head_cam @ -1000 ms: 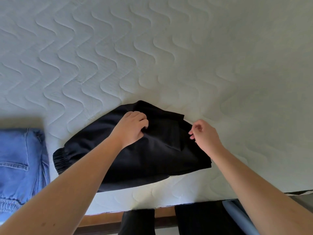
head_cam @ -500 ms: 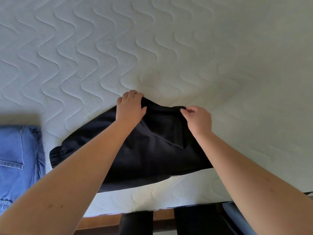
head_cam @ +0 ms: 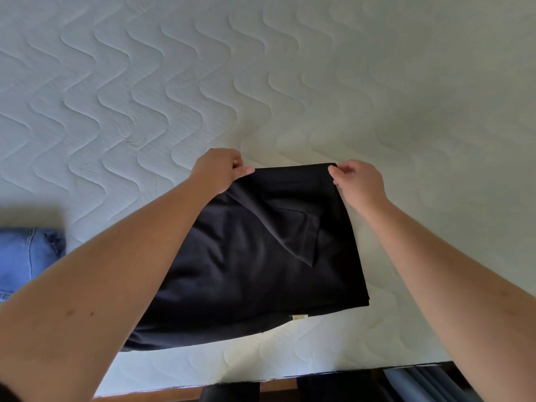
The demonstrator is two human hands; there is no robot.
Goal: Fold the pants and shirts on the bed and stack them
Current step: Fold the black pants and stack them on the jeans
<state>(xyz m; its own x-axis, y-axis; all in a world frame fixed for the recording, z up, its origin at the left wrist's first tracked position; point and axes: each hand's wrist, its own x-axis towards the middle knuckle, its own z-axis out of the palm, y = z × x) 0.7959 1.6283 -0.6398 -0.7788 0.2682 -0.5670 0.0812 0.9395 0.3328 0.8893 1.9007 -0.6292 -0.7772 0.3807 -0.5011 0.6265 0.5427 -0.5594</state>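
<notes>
A black garment (head_cam: 249, 262) lies on the white quilted mattress (head_cam: 261, 82) near its front edge, folded over itself, with a small white tag at its near hem. My left hand (head_cam: 219, 169) pinches its far left corner. My right hand (head_cam: 358, 181) pinches its far right corner. The far edge is stretched straight between the two hands. A loose triangular flap lies on top near the right side. My left forearm covers the garment's left part.
Blue denim jeans (head_cam: 26, 256) lie folded at the left edge of the mattress. The mattress front edge runs along the bottom, with a wooden bed frame (head_cam: 145, 397) and my dark-clad legs (head_cam: 229, 394) below it.
Both hands moved away from me and took hold of the garment's far corners. The far edge, which bulged before, is now pulled out straight and farther up the mattress.
</notes>
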